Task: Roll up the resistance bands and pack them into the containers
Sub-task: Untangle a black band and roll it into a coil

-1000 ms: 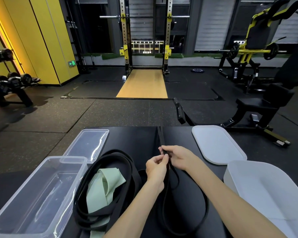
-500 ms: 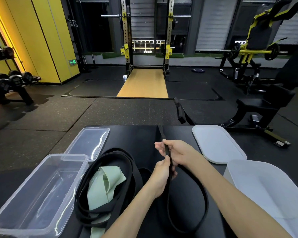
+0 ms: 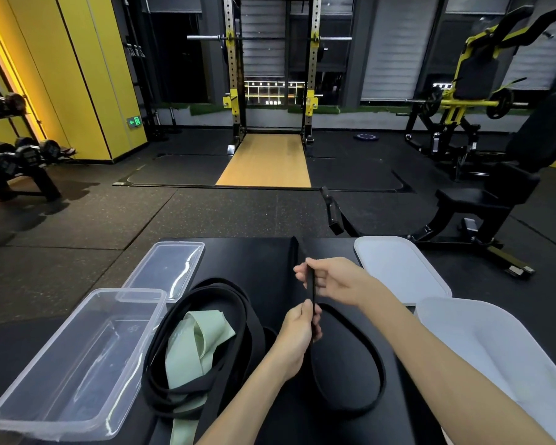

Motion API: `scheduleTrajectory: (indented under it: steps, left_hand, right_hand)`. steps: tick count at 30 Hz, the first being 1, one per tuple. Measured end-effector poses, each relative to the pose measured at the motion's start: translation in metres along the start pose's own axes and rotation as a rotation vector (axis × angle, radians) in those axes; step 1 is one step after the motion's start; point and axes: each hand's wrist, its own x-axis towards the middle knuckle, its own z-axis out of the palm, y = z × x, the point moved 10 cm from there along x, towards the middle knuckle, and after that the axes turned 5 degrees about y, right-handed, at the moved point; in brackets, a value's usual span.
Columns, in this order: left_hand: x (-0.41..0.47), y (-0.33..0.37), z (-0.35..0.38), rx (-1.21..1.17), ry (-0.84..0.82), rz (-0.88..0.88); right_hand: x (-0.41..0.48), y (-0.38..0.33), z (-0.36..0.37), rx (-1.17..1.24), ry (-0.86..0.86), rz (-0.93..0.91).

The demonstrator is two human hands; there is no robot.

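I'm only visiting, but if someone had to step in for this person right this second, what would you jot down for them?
Left hand: pinches the thin black band at the lower end of a short upright stretch.
Right hand: pinches the same band higher up; the rest of the loop lies on the bench.
Other bands: heaped black bands with a green band among them, left of the hands.
Clear container and white container: open, nothing visible inside; clear lid and white lid lie behind them.
Done: nothing rolled or packed.
Left: roll every band and pack them.
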Motion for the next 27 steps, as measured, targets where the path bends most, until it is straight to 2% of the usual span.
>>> scheduleTrajectory:
  steps: [4, 10, 12, 16, 18, 20, 24, 25, 27]
  left_hand:
    - [0.000, 0.012, 0.004, -0.001, -0.015, 0.041]
    - [-0.015, 0.014, 0.006, 0.047, -0.123, 0.079]
    - [-0.015, 0.021, 0.002, 0.085, -0.094, 0.119]
    - [-0.005, 0.040, -0.012, 0.087, 0.045, 0.148]
    - [-0.003, 0.040, -0.009, 0.097, 0.025, 0.121]
    - [-0.005, 0.035, -0.005, 0.090, -0.018, 0.095]
    - [-0.004, 0.028, -0.007, 0.091, -0.081, 0.037]
    - [-0.005, 0.026, -0.006, 0.090, -0.101, 0.018]
    - [-0.007, 0.019, -0.005, 0.099, -0.109, -0.024]
  right_hand:
    - [-0.008, 0.011, 0.001, -0.099, 0.059, -0.043]
    - [-0.008, -0.011, 0.003, 0.090, 0.089, -0.151]
    - [-0.007, -0.009, 0.005, 0.153, 0.086, -0.135]
    - [-0.015, 0.020, 0.015, -0.185, 0.019, 0.055]
    - [-0.016, 0.021, 0.013, -0.243, 0.047, 0.072]
    - [-0.013, 0.010, 0.014, -0.198, 0.080, 0.021]
    - [-0.002, -0.013, 0.019, 0.073, 0.128, -0.173]
    - [0.002, -0.008, 0.018, 0.122, 0.136, -0.154]
    - [0.004, 0.016, 0.017, 0.092, 0.138, 0.012]
